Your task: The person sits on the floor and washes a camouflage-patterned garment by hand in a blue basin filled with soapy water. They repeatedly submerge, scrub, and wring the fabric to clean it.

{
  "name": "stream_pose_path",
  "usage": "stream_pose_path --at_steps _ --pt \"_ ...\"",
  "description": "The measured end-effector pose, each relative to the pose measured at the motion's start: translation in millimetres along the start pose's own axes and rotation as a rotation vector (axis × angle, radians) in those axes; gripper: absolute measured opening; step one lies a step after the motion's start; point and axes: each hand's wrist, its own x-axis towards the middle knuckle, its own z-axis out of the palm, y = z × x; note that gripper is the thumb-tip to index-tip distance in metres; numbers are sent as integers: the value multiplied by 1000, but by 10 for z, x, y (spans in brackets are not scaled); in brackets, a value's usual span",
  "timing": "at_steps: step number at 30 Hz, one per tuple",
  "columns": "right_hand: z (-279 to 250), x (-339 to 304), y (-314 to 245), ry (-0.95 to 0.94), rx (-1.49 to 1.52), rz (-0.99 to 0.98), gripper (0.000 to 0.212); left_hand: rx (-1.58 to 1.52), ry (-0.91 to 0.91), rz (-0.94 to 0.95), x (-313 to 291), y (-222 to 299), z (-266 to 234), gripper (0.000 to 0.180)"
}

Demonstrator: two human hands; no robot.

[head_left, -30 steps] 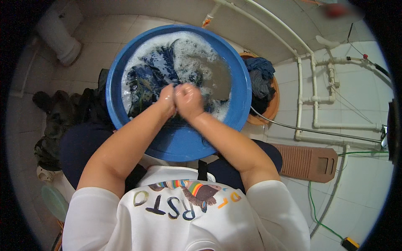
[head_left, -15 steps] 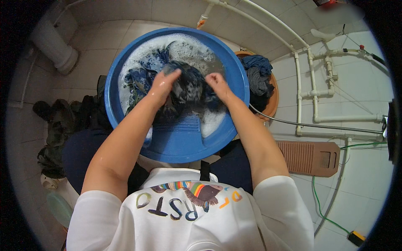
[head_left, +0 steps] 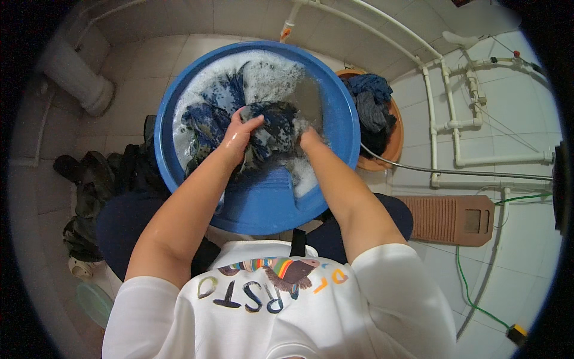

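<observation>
I'm standing over a blue tub (head_left: 162, 133), taking it as a clock with twelve facing away from the person in the white shirt (head_left: 281, 329). The dark-trousered knees (head_left: 134, 224) are flanking it at eight and four, probably so that the tub can be sitting close in.

Just inside the rim at six, a ribbed slope (head_left: 260, 192) is facing the person, within easy reach of both arms. Beyond it, near the middle, a wet camouflage cloth (head_left: 274, 122) is lying bunched in the water, spreading toward ten.

The left hand (head_left: 238, 133) is resting against the bunch just left of centre, its thumb standing well apart from the fingers; those are partly disappearing into the folds, and I cannot tell whether they are gripping. The right hand (head_left: 309, 139) is dipping at three, its fingers hiding in the water and cloth, so I cannot tell how far they are opening. Together they seem to be steadying the bunch from both sides. Suds (head_left: 272, 78) are floating at twelve.

Outside, an orange basin (head_left: 396, 146) is holding dark clothes (head_left: 373, 107) at two to three, perhaps for separating them. Farther off, a brown washboard (head_left: 442, 220) is lying toward four, and dark garments (head_left: 89, 179) are heaping toward half past eight.
</observation>
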Motion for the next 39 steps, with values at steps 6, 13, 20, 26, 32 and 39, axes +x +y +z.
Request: stream_pose_path --at_steps 6,13,20,26,32,39 --pt "-469 -312 -511 287 453 -212 50 -348 -200 47 -36 -10 -70 44" --pt "-724 -1332 -1289 266 377 -1046 22 -706 -218 -49 107 -57 -97 35" --pt "-656 -1495 -1531 460 334 -1012 29 -810 -516 -193 305 -439 -257 34" --pt "-571 -1296 -1425 405 484 -556 31 -560 -71 -214 53 -337 -22 34" --pt "-439 -1352 -1441 514 393 -927 24 -582 66 -190 266 -516 -105 37" --pt "-791 -427 -903 94 863 81 58 -366 153 -270 -168 79 107 64"
